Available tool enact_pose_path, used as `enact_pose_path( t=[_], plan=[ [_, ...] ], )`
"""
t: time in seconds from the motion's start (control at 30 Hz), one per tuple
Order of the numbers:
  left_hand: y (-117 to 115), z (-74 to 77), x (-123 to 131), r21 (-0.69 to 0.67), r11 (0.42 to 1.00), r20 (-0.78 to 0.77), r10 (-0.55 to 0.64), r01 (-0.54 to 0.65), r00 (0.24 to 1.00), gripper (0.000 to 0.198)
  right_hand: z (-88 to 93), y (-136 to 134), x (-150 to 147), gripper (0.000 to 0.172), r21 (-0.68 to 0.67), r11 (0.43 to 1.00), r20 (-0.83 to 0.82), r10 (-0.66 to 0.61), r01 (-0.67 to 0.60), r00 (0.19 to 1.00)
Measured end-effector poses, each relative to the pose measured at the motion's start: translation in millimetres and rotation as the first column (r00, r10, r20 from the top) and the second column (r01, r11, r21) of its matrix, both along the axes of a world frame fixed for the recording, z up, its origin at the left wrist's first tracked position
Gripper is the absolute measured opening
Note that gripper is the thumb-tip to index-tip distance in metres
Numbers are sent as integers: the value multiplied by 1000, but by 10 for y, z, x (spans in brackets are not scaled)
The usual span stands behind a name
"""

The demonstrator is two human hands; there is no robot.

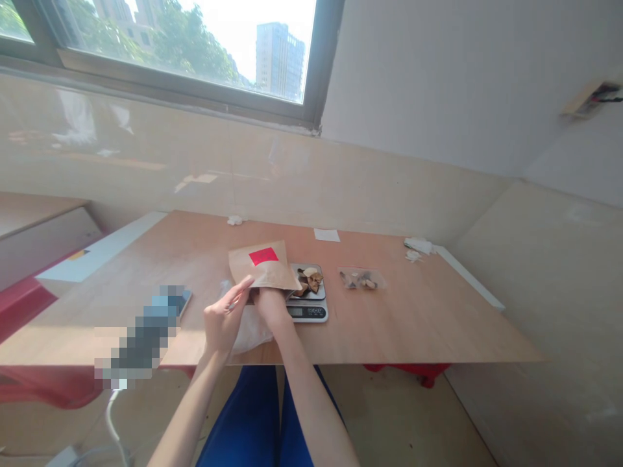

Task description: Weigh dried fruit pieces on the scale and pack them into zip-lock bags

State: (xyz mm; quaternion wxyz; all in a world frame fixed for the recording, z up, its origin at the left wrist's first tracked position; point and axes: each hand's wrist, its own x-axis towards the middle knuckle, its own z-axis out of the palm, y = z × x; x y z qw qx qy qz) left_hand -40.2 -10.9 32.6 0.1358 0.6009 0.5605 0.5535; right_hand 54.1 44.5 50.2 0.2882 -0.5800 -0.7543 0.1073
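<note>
A brown paper bag [243, 263] with a red label lies tilted above the table, its mouth toward me. My left hand [226, 314] is closed on the near edge of the bag, thumb and fingers pinching the paper. My right hand [272, 308] reaches into the bag's mouth, so its fingers are hidden. Just right of the bag is a kitchen scale [316, 314], partly covered by it. On the scale's plate rest dried brown and cream pieces [311, 280], which look like sliced mushrooms. A crumpled clear plastic bag [250, 331] lies under my hands.
To the right lies a small clear bag [363, 279] with dark pieces inside. A blurred phone-like device [150, 331] with a white cable sits at the left front edge. White paper [327, 235] and crumpled tissues [418, 246] lie near the wall. Red stools [409, 370] stand below the table.
</note>
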Motion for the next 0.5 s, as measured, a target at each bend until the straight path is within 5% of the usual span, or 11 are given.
enact_pose_path(
  t=[0.17, 0.5],
  plan=[
    [-15, 19, 16, 1, 1000, 6, 9, -9, 1000, 27, 92, 61, -73, 29, -82, 992, 77, -88, 95, 993],
    [21, 70, 50, 47, 998, -24, 31, -30, 999, 24, 176, -505, 134, 33, -213, 959, 10, -190, 188, 982]
  ],
)
